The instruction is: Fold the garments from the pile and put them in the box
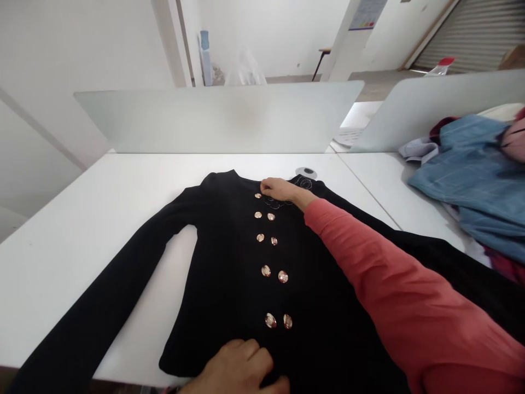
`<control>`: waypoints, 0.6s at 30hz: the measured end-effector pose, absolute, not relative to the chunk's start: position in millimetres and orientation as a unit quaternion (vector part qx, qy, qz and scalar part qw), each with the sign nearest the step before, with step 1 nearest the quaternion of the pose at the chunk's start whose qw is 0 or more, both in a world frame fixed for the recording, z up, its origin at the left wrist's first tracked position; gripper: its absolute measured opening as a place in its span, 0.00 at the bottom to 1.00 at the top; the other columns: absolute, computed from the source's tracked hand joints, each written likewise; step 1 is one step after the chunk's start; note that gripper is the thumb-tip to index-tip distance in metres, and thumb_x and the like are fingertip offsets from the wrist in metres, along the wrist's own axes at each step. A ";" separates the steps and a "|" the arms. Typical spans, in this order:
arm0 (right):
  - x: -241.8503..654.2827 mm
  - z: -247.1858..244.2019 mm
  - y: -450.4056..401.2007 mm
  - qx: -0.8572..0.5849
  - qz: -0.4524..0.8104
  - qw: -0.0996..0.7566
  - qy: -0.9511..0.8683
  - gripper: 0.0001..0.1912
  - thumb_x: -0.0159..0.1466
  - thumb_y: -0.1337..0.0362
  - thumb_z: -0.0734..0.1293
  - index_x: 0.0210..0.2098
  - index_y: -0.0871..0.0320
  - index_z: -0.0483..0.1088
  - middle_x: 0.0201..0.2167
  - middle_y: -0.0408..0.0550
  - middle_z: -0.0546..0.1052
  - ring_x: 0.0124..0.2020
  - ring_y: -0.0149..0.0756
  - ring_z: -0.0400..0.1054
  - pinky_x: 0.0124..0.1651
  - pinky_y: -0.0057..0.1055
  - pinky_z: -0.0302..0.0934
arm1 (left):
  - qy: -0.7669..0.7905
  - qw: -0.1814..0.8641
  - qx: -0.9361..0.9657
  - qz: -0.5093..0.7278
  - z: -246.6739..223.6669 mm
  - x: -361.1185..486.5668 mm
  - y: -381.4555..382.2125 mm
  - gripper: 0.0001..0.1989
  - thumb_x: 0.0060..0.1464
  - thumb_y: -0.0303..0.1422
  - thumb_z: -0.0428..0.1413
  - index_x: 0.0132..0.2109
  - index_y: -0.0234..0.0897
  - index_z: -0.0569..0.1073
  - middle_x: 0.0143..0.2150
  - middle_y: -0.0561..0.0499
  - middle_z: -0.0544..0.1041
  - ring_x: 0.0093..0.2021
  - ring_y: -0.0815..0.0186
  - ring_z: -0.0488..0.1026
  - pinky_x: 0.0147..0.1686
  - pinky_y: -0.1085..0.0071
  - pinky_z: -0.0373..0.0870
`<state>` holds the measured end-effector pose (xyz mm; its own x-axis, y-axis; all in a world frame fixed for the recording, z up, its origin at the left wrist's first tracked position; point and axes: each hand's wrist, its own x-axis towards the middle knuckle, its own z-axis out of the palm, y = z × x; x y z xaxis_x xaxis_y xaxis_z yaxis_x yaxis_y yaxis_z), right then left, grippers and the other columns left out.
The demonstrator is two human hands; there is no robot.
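A black long-sleeved jacket (229,262) lies spread on the white table (82,219), front side up. Two columns of shiny gold buttons (266,271) run down its middle, and a beaded pattern (304,183) shows near the collar. My right hand (281,190) reaches to the neckline beside the top button, its fingers pinched together at the cloth edge. At the bottom hem is my left hand (241,366), its fingers curled on the black fabric; part of it is cut off by the frame edge.
Frosted divider panels (221,120) stand along the table's back edge. A pile of clothes with a blue denim piece (476,175) lies at the right. A round grommet (306,173) is set behind the collar.
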<state>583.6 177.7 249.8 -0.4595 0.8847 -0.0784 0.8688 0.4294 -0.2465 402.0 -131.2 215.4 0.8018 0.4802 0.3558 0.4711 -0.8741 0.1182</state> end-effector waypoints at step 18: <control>553.2 256.8 176.1 -0.594 0.159 0.006 -0.789 0.07 0.50 0.68 0.65 0.29 0.60 0.69 0.27 0.46 0.71 0.29 0.32 0.64 0.27 0.24 0.53 | 0.262 0.076 0.952 0.140 230.8 399.8 -131.1 0.08 0.53 0.35 0.51 0.40 0.37 0.64 0.27 0.55 0.65 0.24 0.70 0.60 0.21 0.73 0.54</control>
<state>553.2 176.1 256.8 -0.2948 0.9387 -0.1787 0.9349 0.2446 -0.2573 399.8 -131.1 230.8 0.8229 0.5207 0.2273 0.4778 -0.8508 0.2190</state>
